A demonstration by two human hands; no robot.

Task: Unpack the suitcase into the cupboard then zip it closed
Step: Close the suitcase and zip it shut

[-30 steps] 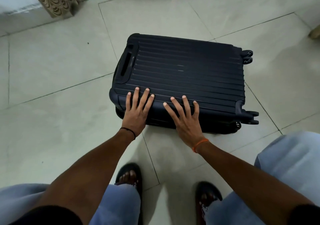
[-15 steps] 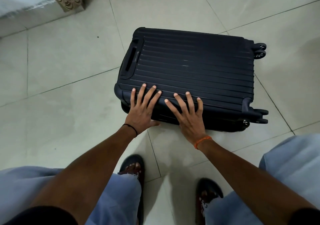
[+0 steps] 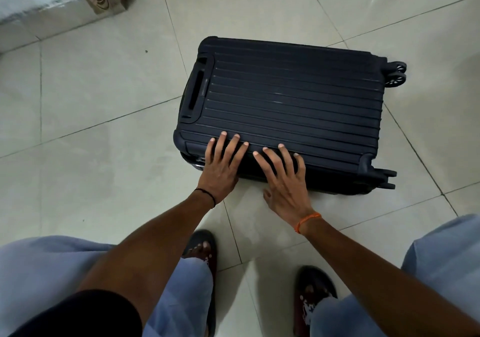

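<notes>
Flat and unclenched, both my left hand (image 3: 220, 170) and right hand (image 3: 284, 184) pressed the near long edge of the ribbed navy hard-shell suitcase (image 3: 288, 102), lying crosswise before me.

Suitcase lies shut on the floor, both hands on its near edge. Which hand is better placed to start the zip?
Left, probably. The left hand sits by the near corner of the suitcase, where something metallic glints at the seam. The right hand rests mid-edge.

Both arms reach forward, left hand (image 3: 220, 170) and right hand (image 3: 285, 183) flat, fingers spread.
</notes>
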